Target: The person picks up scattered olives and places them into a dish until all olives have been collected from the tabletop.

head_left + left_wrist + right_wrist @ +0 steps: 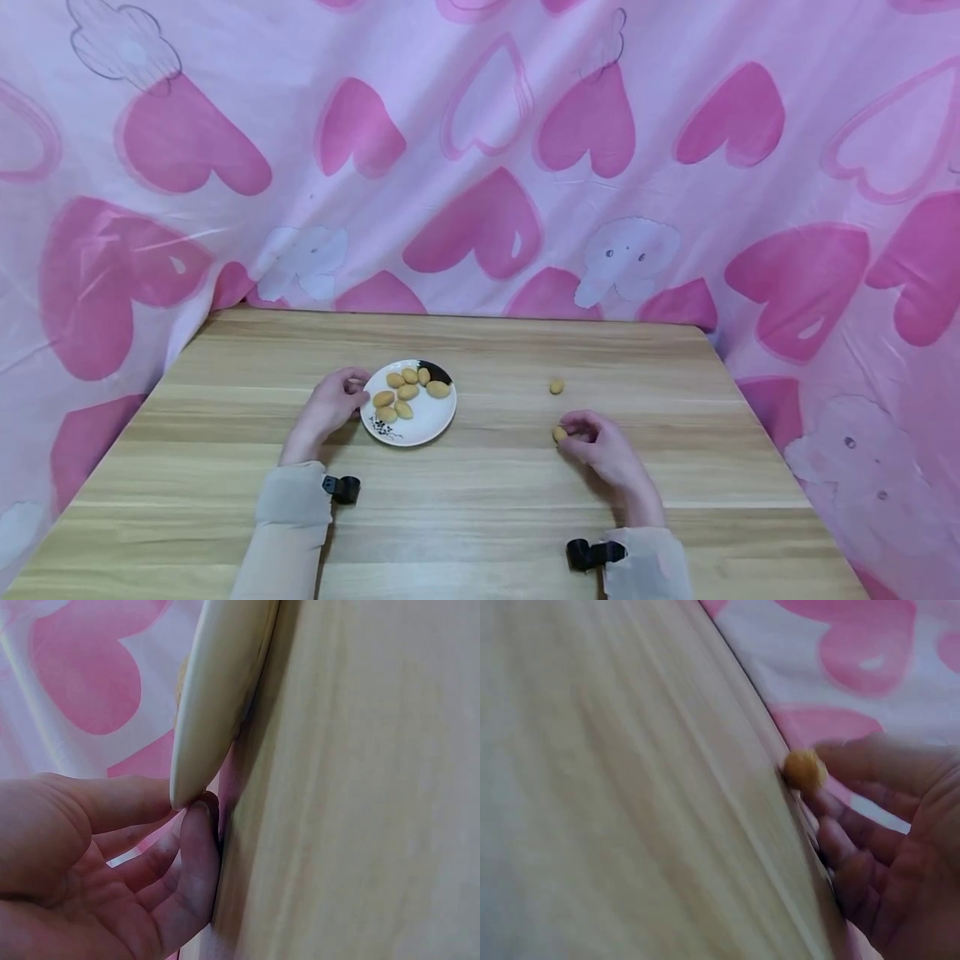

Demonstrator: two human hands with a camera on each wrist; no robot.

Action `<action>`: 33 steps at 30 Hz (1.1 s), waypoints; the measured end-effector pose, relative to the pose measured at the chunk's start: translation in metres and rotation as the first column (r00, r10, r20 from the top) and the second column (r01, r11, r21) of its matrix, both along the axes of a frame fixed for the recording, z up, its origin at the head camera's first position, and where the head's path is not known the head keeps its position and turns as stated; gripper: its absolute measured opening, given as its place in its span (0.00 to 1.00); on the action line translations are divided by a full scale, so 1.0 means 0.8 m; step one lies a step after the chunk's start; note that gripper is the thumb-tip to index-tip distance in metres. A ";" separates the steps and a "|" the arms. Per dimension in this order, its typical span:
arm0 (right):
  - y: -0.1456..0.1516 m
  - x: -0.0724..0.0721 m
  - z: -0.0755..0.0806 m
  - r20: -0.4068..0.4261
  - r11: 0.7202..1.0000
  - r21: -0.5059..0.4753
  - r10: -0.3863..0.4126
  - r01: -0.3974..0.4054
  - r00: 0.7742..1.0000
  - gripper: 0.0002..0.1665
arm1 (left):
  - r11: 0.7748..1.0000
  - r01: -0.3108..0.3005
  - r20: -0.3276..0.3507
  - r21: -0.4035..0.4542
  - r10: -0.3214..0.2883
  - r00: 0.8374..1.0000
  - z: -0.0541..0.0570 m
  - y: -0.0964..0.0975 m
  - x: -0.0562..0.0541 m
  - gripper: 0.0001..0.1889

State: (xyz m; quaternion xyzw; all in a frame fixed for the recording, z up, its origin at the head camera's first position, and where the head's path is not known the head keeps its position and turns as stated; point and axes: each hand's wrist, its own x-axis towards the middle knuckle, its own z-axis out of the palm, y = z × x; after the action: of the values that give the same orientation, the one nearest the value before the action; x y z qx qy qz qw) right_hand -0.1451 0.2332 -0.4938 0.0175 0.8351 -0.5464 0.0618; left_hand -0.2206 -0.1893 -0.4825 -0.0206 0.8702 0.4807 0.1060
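A round white plate [429, 421] with a dark patch and a painted sprig lies left of the middle of the table. Several small oval yellow-brown fruits [407, 392] rest on it. My left hand [330, 404] pinches the plate's left rim, and in the left wrist view the thumb is on the rim with fingertips beneath. Over on the right, my right hand [603, 450] pinches another small oval fruit [805, 770] between thumb and fingertips, close to the tabletop. Beyond that hand, one more fruit [557, 386] lies alone on the wood.
The wooden table [480, 517] has its far edge against a pink heart-patterned cloth [480, 108], which also hangs along both sides. A small black camera [343, 489] is strapped at the left cuff, and a second black camera [592, 554] at the right cuff.
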 end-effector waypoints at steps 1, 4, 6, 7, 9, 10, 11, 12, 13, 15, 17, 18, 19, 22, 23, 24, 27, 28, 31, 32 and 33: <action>-0.001 -0.001 0.000 -0.005 1.000 0.021 0.017 -0.017 1.000 0.20 | 1.000 -0.001 -0.003 -0.002 0.001 1.000 0.000 0.000 0.000 0.17; -0.002 -0.004 -0.001 -0.010 0.996 0.083 0.040 -0.039 0.999 0.18 | 1.000 0.006 -0.005 -0.009 -0.006 1.000 0.001 -0.001 0.001 0.17; -0.003 -0.006 -0.001 0.005 0.996 0.079 0.034 -0.034 0.999 0.17 | 1.000 0.007 -0.004 -0.012 -0.007 1.000 0.001 -0.001 0.001 0.17; -0.004 -0.007 -0.001 0.012 0.997 0.077 0.030 -0.031 0.999 0.17 | 1.000 0.006 -0.005 -0.012 -0.006 1.000 0.001 -0.002 0.001 0.17; -0.005 -0.008 -0.002 0.015 0.996 0.084 0.025 -0.026 1.000 0.16 | 1.000 0.007 -0.006 -0.013 -0.007 1.000 0.000 -0.002 0.002 0.17; -0.006 -0.008 -0.002 0.019 0.996 0.081 0.021 -0.023 1.000 0.15 | 1.000 0.006 -0.007 -0.012 -0.006 1.000 0.000 -0.002 0.001 0.17; -0.006 -0.009 -0.003 0.017 0.996 0.087 0.019 -0.021 1.000 0.15 | 1.000 0.006 -0.008 -0.011 -0.006 1.000 0.000 -0.001 0.001 0.17; -0.006 -0.009 -0.003 0.017 0.996 0.086 0.021 -0.022 1.000 0.15 | 1.000 0.006 -0.008 -0.011 -0.006 1.000 0.001 -0.001 0.001 0.17; -0.006 -0.009 -0.003 0.015 0.996 0.088 0.021 -0.022 1.000 0.14 | 1.000 0.003 -0.007 -0.010 -0.003 1.000 0.001 -0.001 0.001 0.17; -0.005 -0.010 -0.002 0.006 0.995 0.101 0.023 -0.023 1.000 0.14 | 1.000 0.001 -0.004 -0.008 -0.001 1.000 0.001 0.000 0.001 0.17; -0.005 -0.010 -0.001 -0.012 0.991 0.129 0.029 -0.027 1.000 0.13 | 1.000 0.002 0.000 -0.010 -0.002 1.000 0.001 0.001 0.001 0.17; -0.005 -0.010 0.000 -0.016 0.990 0.139 0.031 -0.028 0.999 0.13 | 1.000 0.002 0.002 -0.011 -0.002 1.000 0.001 0.001 0.001 0.17; -0.006 -0.010 0.001 -0.022 0.988 0.149 0.030 -0.026 0.999 0.13 | 1.000 0.002 0.003 -0.012 -0.002 1.000 0.001 0.001 0.001 0.17; -0.011 -0.011 0.006 -0.026 0.987 0.161 0.031 -0.026 0.999 0.13 | 1.000 0.000 0.003 -0.014 0.000 1.000 0.001 0.000 0.001 0.17; -0.014 -0.012 0.007 -0.021 0.989 0.149 0.030 -0.026 0.999 0.13 | 1.000 0.001 0.002 -0.016 -0.001 1.000 0.002 0.000 0.001 0.17; -0.018 -0.013 0.009 -0.018 0.990 0.138 0.034 -0.031 0.999 0.14 | 1.000 -0.002 0.002 -0.015 0.002 1.000 0.002 0.000 0.001 0.18; -0.031 -0.017 0.014 -0.023 0.992 0.113 0.055 -0.052 0.998 0.14 | 1.000 -0.004 0.000 -0.007 0.004 1.000 0.003 0.000 0.000 0.18; -0.036 -0.020 0.016 -0.028 0.992 0.105 0.067 -0.064 0.997 0.14 | 1.000 -0.003 0.000 -0.005 0.003 1.000 0.003 0.001 0.000 0.18; -0.051 -0.026 0.020 -0.053 0.989 0.103 0.108 -0.102 0.993 0.14 | 1.000 -0.001 0.000 0.006 0.001 1.000 0.003 0.001 0.000 0.18; -0.056 -0.028 0.021 -0.058 0.989 0.097 0.121 -0.116 0.991 0.14 | 1.000 0.000 0.000 0.003 0.000 1.000 0.003 0.001 0.001 0.18; -0.061 -0.030 0.022 -0.062 0.988 0.087 0.133 -0.127 0.989 0.14 | 1.000 -0.001 0.001 0.005 0.001 1.000 0.003 0.001 0.001 0.18</action>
State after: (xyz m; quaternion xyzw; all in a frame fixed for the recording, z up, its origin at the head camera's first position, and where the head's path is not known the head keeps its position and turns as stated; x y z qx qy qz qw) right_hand -0.1688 0.1847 -0.4759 -0.0530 0.8581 -0.5063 0.0681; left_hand -0.2199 -0.1887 -0.4804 -0.0209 0.8689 0.4830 0.1062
